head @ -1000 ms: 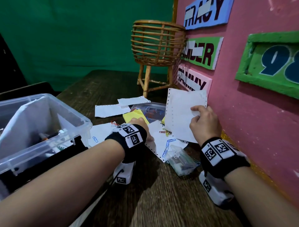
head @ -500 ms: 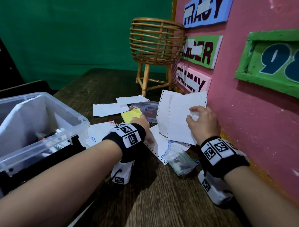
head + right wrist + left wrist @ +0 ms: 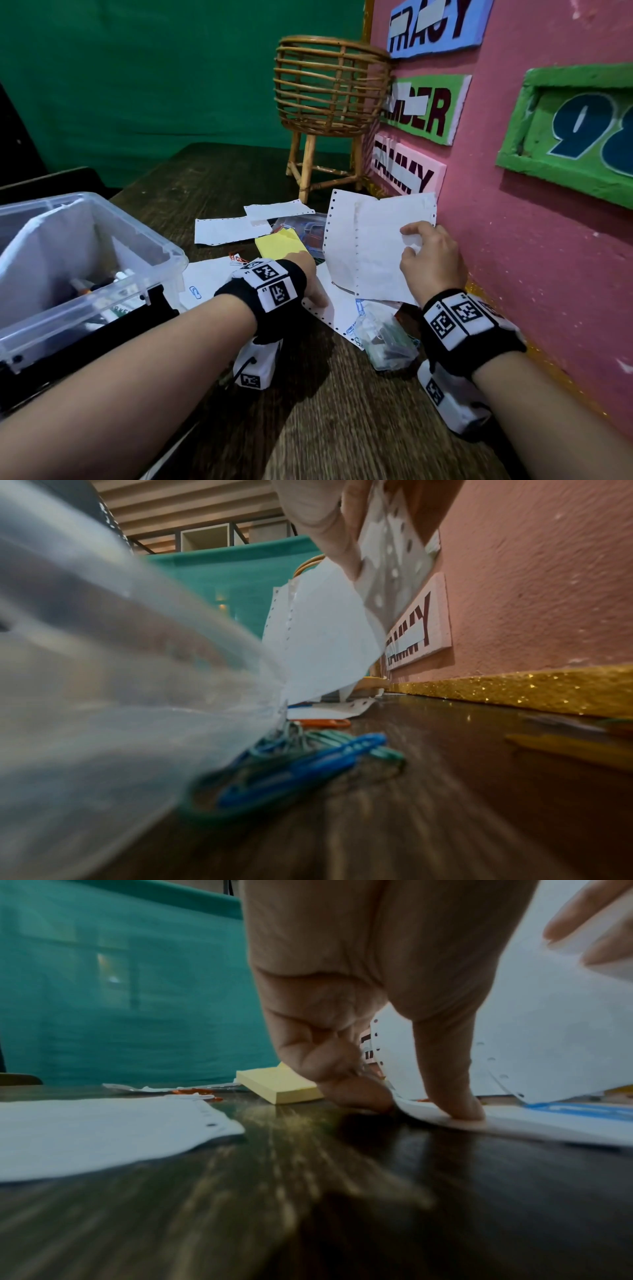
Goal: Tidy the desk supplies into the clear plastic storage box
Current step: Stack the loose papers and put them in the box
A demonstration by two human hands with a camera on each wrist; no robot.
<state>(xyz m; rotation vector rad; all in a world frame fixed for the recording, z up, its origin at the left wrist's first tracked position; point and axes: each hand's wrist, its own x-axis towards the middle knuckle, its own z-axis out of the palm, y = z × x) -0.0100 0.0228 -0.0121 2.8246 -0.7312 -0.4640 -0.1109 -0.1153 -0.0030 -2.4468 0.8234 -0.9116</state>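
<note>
The clear plastic storage box stands at the left of the dark desk with pens and paper inside. My right hand pinches white perforated sheets by their right edge and holds them upright; the right wrist view shows the fingers gripping that paper. My left hand rests low on a flat white sheet. In the left wrist view its thumb presses on the sheet and its curled fingers meet the edge. A yellow sticky pad lies just beyond.
A small clear bag of clips lies by my right wrist, with loose paper clips beside it. More white sheets and a clear clip case lie farther back. A wicker stand and the pink wall close off the right.
My right hand has tipped the held paper more upright and shifted it left, and a second sheet now shows beside the first. My left hand has stayed on the flat sheet.
</note>
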